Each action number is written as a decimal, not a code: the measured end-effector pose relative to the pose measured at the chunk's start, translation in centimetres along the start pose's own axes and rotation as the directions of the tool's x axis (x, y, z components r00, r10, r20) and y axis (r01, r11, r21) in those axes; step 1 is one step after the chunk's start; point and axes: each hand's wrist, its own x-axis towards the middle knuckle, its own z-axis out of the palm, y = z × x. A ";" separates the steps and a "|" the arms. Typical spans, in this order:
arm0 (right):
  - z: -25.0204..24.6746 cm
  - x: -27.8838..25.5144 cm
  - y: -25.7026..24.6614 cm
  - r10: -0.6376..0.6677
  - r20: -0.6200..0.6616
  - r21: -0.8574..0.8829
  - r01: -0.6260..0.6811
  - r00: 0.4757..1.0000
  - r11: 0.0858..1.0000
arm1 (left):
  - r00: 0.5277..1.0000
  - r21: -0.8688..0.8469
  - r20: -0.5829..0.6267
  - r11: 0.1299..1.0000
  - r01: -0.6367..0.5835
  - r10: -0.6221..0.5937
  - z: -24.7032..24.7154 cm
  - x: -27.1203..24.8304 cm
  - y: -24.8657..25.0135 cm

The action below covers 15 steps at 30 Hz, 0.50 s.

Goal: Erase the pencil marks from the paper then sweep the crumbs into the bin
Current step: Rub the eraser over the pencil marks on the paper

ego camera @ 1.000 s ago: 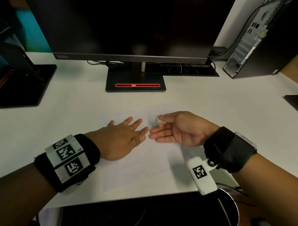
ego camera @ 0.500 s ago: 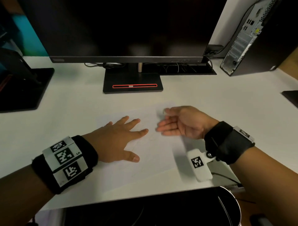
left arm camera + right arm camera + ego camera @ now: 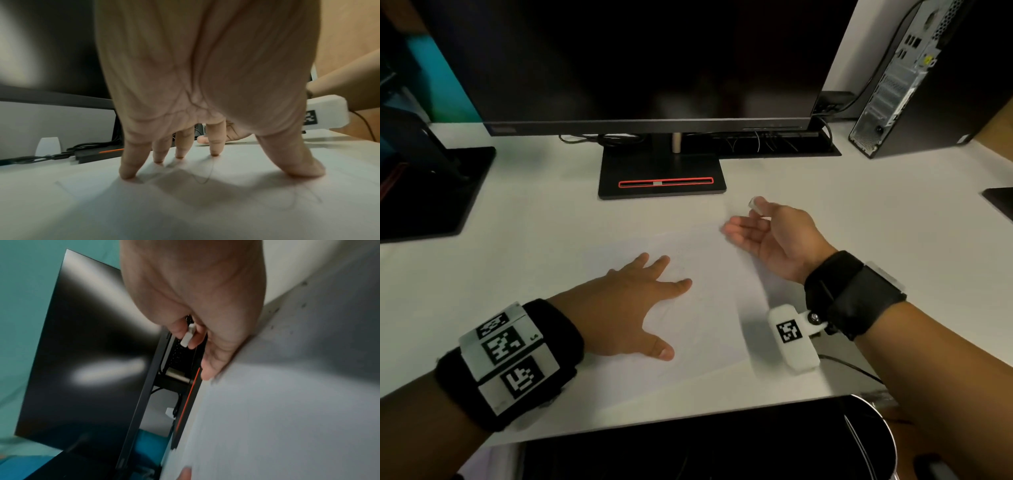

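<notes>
A white surface (image 3: 544, 240) runs under a dark monitor (image 3: 640, 58); left hand (image 3: 619, 308) presses flat, fingers spread, on the paper (image 3: 715, 308); right hand (image 3: 774, 236) pinches a white eraser (image 3: 753, 202) in its grip; a computer tower (image 3: 914, 75) stands far right

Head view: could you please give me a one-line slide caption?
Left hand presses the paper flat while the right hand pinches a white eraser above the desk.
</notes>
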 end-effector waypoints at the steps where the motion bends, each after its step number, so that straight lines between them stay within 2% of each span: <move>1: 0.1 -0.3 0.3 0.059 0.067 -0.011 -0.058 0.996 0.998 | 1.000 -0.006 -0.001 1.000 -0.001 0.001 0.0 0.0 -0.1; 3: 0.1 -1.3 1.2 0.249 0.226 -0.168 -0.214 0.942 0.962 | 1.000 -0.003 0.005 1.000 -0.005 0.005 0.1 0.0 -0.1; 4: -0.1 -1.4 1.5 0.302 0.259 -0.230 -0.245 0.918 0.942 | 1.000 0.001 0.007 1.000 -0.005 0.005 0.0 0.0 -0.1; 5: -0.5 -1.2 1.4 0.308 0.250 -0.226 -0.254 0.918 0.940 | 1.000 0.004 0.009 1.000 -0.004 0.004 0.0 -0.1 -0.1; 6: -1.0 -0.7 1.0 0.263 0.207 -0.159 -0.233 0.942 0.960 | 1.000 0.003 0.009 1.000 -0.004 0.003 0.0 -0.1 0.0; 8: -2.3 0.2 -0.4 0.087 0.053 0.031 -0.089 0.995 0.996 | 1.000 -0.003 0.001 1.000 -0.007 0.007 -0.1 -0.2 0.0; 10: -3.4 0.4 -1.4 -0.042 -0.072 0.143 0.052 0.997 0.988 | 1.000 -0.009 0.002 1.000 -0.013 0.013 -0.1 -0.2 -0.1; 11: -3.7 0.2 -1.3 -0.061 -0.069 0.155 0.071 0.996 0.985 | 1.000 -0.011 0.004 1.000 -0.018 0.018 -0.1 -0.2 -0.1; 13: -3.2 -1.0 -0.4 0.016 0.085 0.116 -0.026 0.996 0.993 | 1.000 -0.012 0.007 1.000 -0.029 0.029 -0.1 -0.2 -0.3; 15: -2.2 -2.3 0.9 0.184 0.256 -0.081 -0.169 0.949 0.982 | 0.999 -0.007 0.020 0.999 -0.035 0.035 -0.1 -0.2 -0.4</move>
